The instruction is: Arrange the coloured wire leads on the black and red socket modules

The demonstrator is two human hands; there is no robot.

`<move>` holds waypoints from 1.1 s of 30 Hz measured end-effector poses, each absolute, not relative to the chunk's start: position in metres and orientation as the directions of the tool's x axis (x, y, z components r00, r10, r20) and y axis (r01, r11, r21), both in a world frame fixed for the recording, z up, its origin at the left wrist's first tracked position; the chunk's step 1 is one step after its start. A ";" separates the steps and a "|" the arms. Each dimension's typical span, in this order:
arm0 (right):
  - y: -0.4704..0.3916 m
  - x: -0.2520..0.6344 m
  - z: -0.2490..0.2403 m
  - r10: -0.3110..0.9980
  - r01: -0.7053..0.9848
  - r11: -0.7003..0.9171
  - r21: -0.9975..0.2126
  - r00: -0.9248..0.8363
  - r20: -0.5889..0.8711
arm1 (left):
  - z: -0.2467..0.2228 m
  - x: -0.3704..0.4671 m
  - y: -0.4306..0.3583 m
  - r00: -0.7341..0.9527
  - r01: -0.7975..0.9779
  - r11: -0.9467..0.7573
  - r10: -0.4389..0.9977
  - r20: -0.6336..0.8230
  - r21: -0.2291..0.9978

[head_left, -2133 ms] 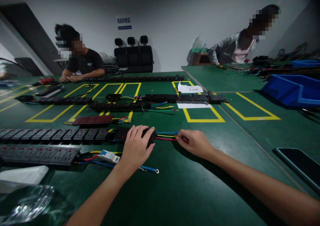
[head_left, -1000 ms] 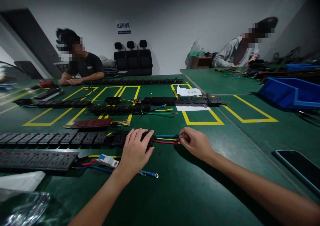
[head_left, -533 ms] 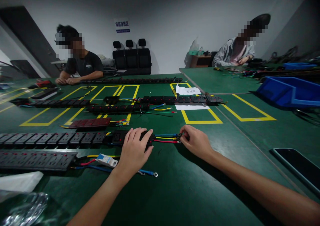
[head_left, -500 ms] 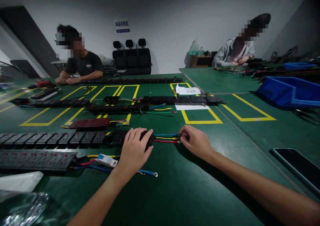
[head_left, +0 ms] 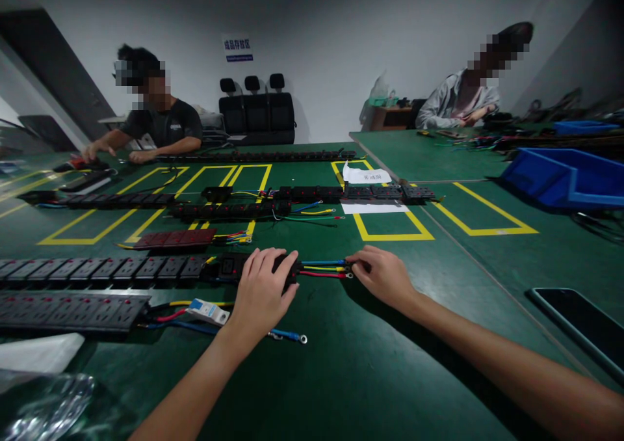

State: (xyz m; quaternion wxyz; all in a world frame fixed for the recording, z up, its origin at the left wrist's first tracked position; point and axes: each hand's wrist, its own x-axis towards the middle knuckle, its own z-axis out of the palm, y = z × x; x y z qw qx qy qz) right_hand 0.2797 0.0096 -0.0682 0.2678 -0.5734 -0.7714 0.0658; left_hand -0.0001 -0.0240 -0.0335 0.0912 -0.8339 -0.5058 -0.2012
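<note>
My left hand lies over the right end of a long black socket strip, its fingers bent down around the black end block. From that end, blue, yellow and red wires with ring terminals run to the right. At their tips my right hand pinches the end of the blue wire between thumb and fingers; the fingertips partly hide the terminal. Nearer to me is a second black strip, with a white and blue breaker on its wires. A blue wire with a ring terminal pokes out beyond my left wrist.
More socket strips and paper sheets lie farther back on the green table. A blue bin and a phone are at the right. Clear plastic is at the near left. Two people sit across the table.
My right hand has shifted very slightly left at the wire ends. At the far left, a person's hand has reached out to the red and black object. My left hand has not moved.
</note>
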 end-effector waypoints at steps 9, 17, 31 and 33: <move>0.008 0.278 -0.065 0.924 0.860 0.333 -0.388 -0.216 0.315 | -0.034 0.000 -0.024 0.417 0.877 -0.479 0.800 0.431 0.039; 0.008 0.276 -0.063 0.942 0.880 0.289 -0.377 -0.190 0.277 | -0.032 0.000 -0.024 0.413 0.879 -0.474 0.808 0.421 0.048; 0.005 0.278 -0.063 0.906 0.815 0.382 -0.435 -0.237 0.351 | -0.032 0.000 -0.024 0.414 0.877 -0.478 0.807 0.421 0.053; 0.005 0.276 -0.061 0.917 0.833 0.365 -0.416 -0.245 0.315 | -0.032 0.000 -0.024 0.413 0.877 -0.477 0.806 0.424 0.051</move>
